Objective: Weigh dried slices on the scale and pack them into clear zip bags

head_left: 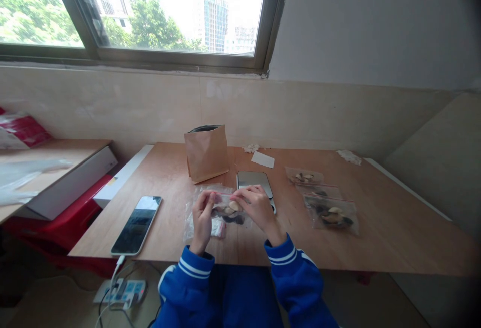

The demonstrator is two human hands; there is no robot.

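Observation:
Between my two hands is a clear zip bag (227,210) with a red seal strip, holding pale and dark dried pieces. My left hand (203,216) pinches the left end of its top edge. My right hand (259,209) grips the strip near its right end, with thumb and fingers pressed together. Beneath it, a pile of clear plastic bags (190,217) lies on the table. Just behind my right hand is a flat scale (255,180), partly covered by the hand.
Filled zip bags (332,216) lie on the table (391,217) to the right. An open brown paper bag (206,155) stands behind my hands, beside a white card (263,159). At left lies a phone (137,225), its cable running to a power strip (122,292).

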